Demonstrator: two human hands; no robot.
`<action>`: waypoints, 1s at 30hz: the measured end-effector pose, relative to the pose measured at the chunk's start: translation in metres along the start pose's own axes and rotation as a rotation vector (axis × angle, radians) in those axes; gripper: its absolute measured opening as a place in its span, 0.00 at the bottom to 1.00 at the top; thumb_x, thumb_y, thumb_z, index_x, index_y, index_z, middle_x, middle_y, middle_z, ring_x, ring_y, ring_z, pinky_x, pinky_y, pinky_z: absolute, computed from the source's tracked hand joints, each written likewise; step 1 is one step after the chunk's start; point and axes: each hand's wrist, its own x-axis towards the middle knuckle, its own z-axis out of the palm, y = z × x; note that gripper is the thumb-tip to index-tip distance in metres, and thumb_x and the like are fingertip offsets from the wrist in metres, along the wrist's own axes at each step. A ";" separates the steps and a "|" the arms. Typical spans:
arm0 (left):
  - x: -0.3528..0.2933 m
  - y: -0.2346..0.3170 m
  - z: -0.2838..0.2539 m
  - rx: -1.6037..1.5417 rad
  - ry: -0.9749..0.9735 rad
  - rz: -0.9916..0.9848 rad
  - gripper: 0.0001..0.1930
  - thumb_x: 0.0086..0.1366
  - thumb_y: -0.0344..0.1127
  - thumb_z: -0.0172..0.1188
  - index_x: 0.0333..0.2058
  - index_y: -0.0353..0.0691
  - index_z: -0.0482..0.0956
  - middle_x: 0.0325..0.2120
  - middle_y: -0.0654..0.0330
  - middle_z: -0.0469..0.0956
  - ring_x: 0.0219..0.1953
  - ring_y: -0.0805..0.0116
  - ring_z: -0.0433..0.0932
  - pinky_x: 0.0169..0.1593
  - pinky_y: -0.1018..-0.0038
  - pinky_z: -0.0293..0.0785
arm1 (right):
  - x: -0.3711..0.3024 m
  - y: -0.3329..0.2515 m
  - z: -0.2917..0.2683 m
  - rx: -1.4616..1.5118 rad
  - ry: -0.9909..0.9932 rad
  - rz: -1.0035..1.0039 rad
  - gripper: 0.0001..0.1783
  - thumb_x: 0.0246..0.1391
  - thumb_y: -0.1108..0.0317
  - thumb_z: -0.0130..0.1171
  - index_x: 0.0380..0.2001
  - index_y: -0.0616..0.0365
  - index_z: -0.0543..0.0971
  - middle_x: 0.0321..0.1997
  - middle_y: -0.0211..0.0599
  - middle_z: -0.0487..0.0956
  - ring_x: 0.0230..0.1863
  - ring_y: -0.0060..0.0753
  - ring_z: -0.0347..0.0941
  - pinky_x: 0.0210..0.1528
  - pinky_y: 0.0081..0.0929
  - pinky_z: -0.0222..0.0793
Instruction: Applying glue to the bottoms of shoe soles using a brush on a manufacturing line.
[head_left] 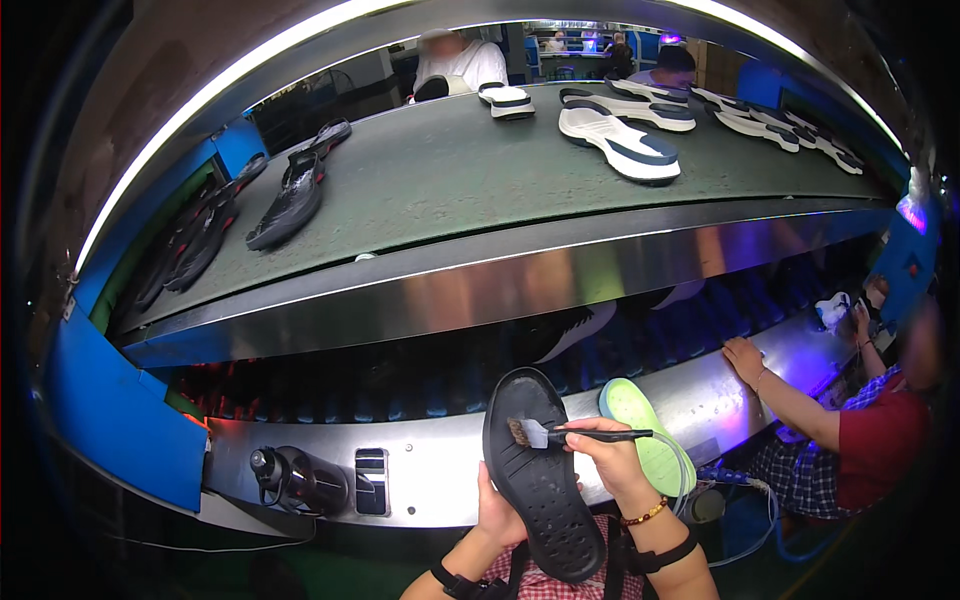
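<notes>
A black shoe sole is held up in front of me, tilted, with its inner face toward me. My left hand grips it by its left edge, and the fingers behind it are hidden. My right hand is closed around the black handle of a brush, whose brown bristles touch the upper part of the sole. A clear tube runs from the handle's end down past my right wrist. Just beyond that hand, a lime-green sole lies on the metal ledge.
A dark bottle and a phone-like dark slab rest on the metal ledge. Above runs a green conveyor belt carrying black soles and white soles. A co-worker's arm leans on the ledge at right.
</notes>
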 end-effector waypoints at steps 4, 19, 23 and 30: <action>0.002 -0.002 0.000 0.012 0.014 0.008 0.52 0.56 0.79 0.26 0.63 0.39 0.54 0.57 0.44 0.64 0.55 0.42 0.68 0.57 0.50 0.66 | 0.007 -0.005 0.003 -0.077 0.002 -0.027 0.12 0.50 0.78 0.61 0.40 0.69 0.77 0.39 0.44 0.81 0.38 0.26 0.77 0.45 0.22 0.73; 0.016 -0.002 -0.011 0.120 0.330 0.167 0.42 0.62 0.72 0.28 0.61 0.43 0.59 0.57 0.54 0.66 0.59 0.58 0.65 0.63 0.61 0.58 | -0.023 0.005 0.034 -0.889 -0.174 -0.562 0.12 0.44 0.71 0.64 0.34 0.64 0.81 0.38 0.49 0.82 0.41 0.44 0.80 0.45 0.29 0.75; 0.011 0.019 -0.013 0.132 0.337 0.242 0.44 0.62 0.73 0.26 0.60 0.41 0.61 0.54 0.52 0.69 0.56 0.55 0.68 0.60 0.59 0.62 | -0.051 0.001 0.018 -0.869 -0.355 -0.447 0.12 0.44 0.72 0.64 0.35 0.63 0.82 0.37 0.48 0.82 0.39 0.40 0.81 0.43 0.28 0.76; 0.003 0.022 0.006 0.133 0.040 0.136 0.55 0.53 0.81 0.17 0.62 0.37 0.57 0.55 0.44 0.67 0.56 0.49 0.68 0.61 0.55 0.62 | -0.065 -0.042 0.000 -0.590 -0.379 0.063 0.13 0.48 0.76 0.64 0.40 0.64 0.81 0.35 0.35 0.83 0.35 0.18 0.77 0.40 0.16 0.73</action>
